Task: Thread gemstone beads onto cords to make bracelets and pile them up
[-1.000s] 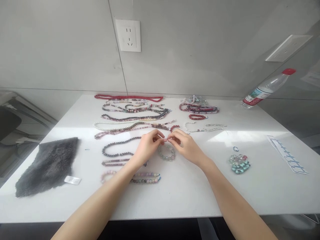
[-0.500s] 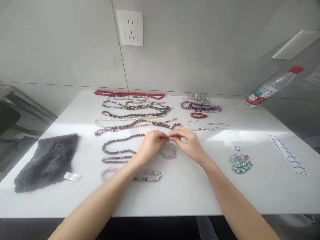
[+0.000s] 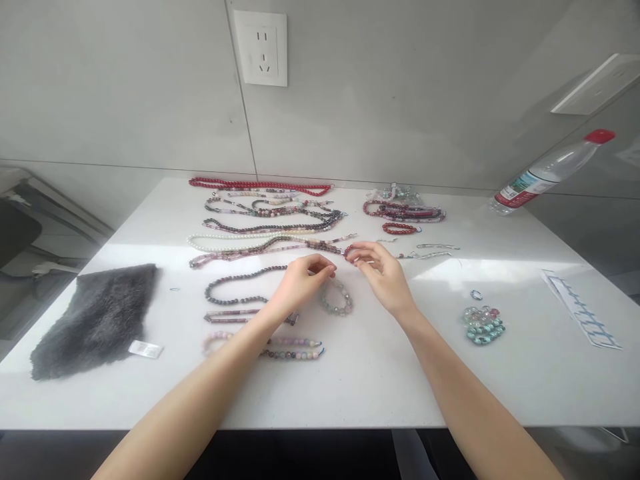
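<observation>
The person's left hand [image 3: 305, 283] hangs curled just above the white table, its fingertips [image 3: 327, 269] drawn together; I can't tell whether they pinch anything. Right beside it lies a pale green bead bracelet [image 3: 336, 298], and a dark grey bead strand [image 3: 237, 301] curves near the wrist. The right hand [image 3: 383, 273] is apart from the left, its thumb and fingers pinched close together at the end of a red bead strand [image 3: 349, 251]; whether they grip it is too small to tell. The table [image 3: 350, 407] carries rows of loose bead strands, among them a long red necklace [image 3: 260, 185] along the far edge and a white pearl strand [image 3: 220, 237]; a grey fur cloth [image 3: 93, 320] lies at the left; a cluster of turquoise beads [image 3: 483, 330] and a printed paper strip [image 3: 583, 313] lie at the right; a plastic water bottle [image 3: 545, 172] lies at the far right corner.
</observation>
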Tool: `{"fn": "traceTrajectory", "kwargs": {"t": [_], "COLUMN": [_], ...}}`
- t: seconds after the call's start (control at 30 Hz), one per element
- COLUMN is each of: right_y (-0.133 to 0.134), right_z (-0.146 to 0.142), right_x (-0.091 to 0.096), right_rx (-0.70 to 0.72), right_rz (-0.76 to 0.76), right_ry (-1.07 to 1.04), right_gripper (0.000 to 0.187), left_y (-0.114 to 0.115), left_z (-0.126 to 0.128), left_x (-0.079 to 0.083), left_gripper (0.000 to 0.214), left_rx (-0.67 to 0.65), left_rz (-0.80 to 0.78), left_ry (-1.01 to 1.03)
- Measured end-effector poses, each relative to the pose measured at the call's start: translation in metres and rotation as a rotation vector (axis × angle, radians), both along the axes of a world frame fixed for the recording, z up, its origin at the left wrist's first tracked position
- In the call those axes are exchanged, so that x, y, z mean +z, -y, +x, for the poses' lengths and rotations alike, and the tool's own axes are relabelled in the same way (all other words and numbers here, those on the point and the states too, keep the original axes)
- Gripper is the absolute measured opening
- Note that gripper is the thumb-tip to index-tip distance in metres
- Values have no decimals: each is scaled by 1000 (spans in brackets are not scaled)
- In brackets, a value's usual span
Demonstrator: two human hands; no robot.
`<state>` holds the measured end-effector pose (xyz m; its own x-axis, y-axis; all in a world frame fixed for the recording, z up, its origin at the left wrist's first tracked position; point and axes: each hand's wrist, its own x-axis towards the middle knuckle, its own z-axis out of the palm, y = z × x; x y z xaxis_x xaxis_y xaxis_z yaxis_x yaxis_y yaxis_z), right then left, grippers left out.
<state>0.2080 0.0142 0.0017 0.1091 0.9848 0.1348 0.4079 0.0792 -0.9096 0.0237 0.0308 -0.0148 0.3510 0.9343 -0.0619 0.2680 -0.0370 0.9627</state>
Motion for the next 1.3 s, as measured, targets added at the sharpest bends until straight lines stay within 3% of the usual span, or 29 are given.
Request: {"fn": "traceTrajectory", "kwargs": {"t": [0.2,0.67,0.93,1.07,1.3], "right_y": [10,13,4,2,-2], "right_z": [-10,-7,-6,-8,-9], "right_x": [7,8,-2,-5,-8], "right_rx": [126,234,216,283,306], "right_rz": [38,-98,-42,-111,-100], "right_ry": [209,248,92,8,16], "right_gripper": [9,10,15,20,22], "left_y": [-1,-2,-2,-2,1], "left_z": [-1,-2,-1,-1,0], "left_x": [-1,-3,-5,-8,-5], "left_gripper": [18,12,11,11,12], "left_rx": [-15,-23,-11,-18,7], "left_rz": [28,74,132,128,216], "left_ry": [-2,-28,-21,-4,-28]}}
